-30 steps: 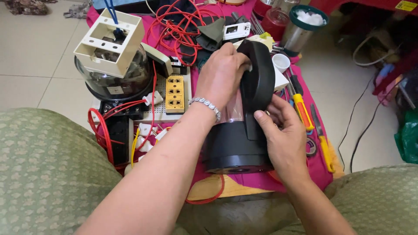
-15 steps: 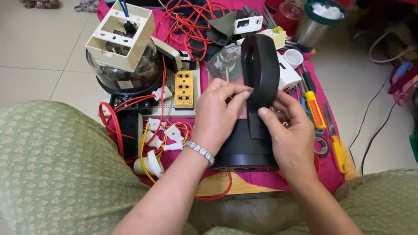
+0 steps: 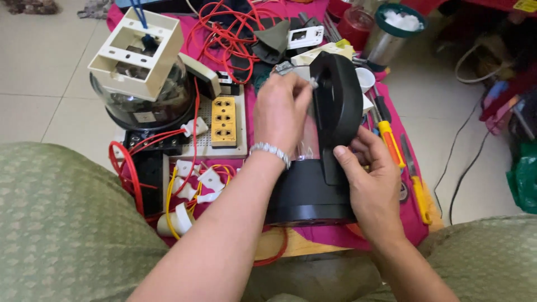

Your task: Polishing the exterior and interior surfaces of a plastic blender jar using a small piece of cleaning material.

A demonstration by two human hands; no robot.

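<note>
A blender jar with a black base, a clear body and a big black handle stands on the pink cloth right in front of me. My left hand lies over the clear upper body, fingers curled at the jar's top near a small metal part. A silver bracelet circles that wrist. My right hand grips the lower end of the black handle, thumb on its front face. The jar's mouth is hidden behind my left hand.
Left of the jar sit a yellow socket strip on a white board, white plugs with yellow and red wires, and a glass bowl topped by a white plastic frame. Yellow-handled screwdrivers lie to the right. A steel canister stands behind.
My left hand has slid up from the jar's middle to its top. The right hand has shifted onto the handle's lower end, and the view has tilted slightly.
</note>
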